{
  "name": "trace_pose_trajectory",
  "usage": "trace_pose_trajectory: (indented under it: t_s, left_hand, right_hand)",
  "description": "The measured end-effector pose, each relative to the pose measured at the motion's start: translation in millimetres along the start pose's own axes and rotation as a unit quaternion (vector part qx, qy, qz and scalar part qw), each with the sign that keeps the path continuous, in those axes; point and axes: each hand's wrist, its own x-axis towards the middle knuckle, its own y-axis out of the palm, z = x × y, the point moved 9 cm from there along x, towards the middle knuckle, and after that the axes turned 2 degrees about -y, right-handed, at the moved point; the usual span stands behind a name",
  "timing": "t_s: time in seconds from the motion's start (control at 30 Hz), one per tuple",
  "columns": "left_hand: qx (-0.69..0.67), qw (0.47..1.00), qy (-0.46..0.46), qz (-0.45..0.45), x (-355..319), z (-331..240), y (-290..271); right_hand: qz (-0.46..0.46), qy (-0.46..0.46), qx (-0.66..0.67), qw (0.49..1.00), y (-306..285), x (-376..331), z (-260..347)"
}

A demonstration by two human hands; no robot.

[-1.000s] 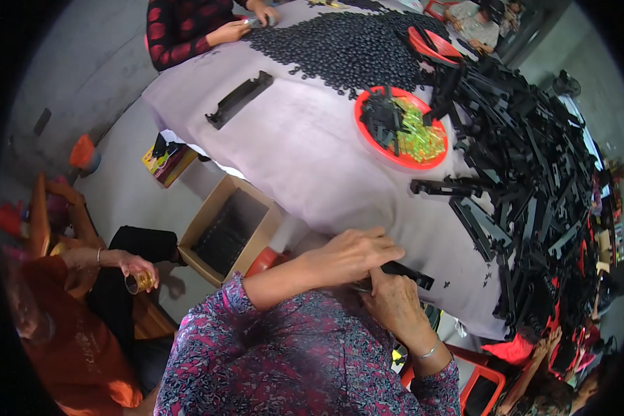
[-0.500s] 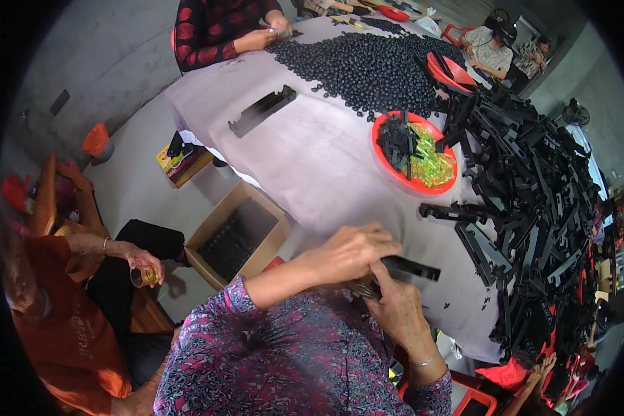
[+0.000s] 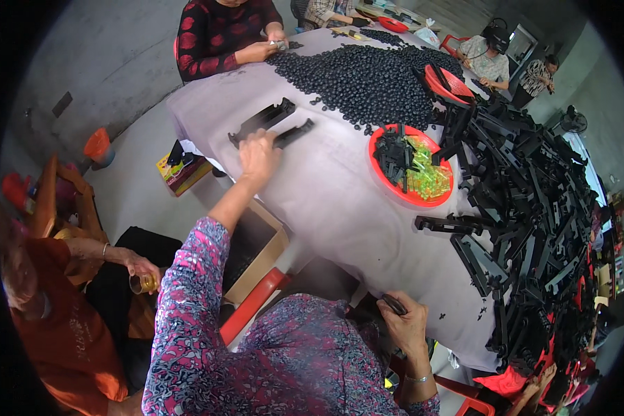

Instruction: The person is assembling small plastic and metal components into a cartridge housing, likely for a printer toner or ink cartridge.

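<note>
Black plastic bar (image 3: 295, 132), lilac tablecloth (image 3: 326, 187), red bowl (image 3: 395, 194) of yellow-green pieces (image 3: 426, 177), purple floral sleeve (image 3: 187, 305)

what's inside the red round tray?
The red round tray holds small black plastic parts on its left and translucent yellow-green pieces on its right. Whatever lies beneath them is covered.
</note>
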Motion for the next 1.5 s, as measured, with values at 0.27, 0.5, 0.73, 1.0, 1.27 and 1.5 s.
trace_pose_trajectory:
  t_s: [0.27,0.5,0.73,1.0,1.27,1.5]
  left_hand:
    - [0.127,0.989,-0.012,-0.075,34,31,24]
    - [0.063,0.992,0.046,-0.096,11,-18,-1]
    - [-0.334,0.926,0.141,0.107,-100,-139,4]
    - [-0.47,0.825,0.1,0.298,-167,-213,1]
    - [-0.485,0.817,0.097,0.297,-179,-205,26]
    - [-0.491,0.815,0.114,0.286,-180,-212,18]
  right_hand:
    - [-0.003,0.061,-0.002,0.998,-8,-8,-23]
    - [-0.134,0.084,-0.013,0.987,-82,-4,-59]
    - [-0.079,0.111,-0.113,0.984,-136,15,-134]
    - [-0.177,0.02,-0.181,0.967,-146,45,-140]
    - [-0.218,-0.115,-0.373,0.894,-117,117,-69]
    - [-0.129,-0.193,-0.435,0.87,-87,155,-69]
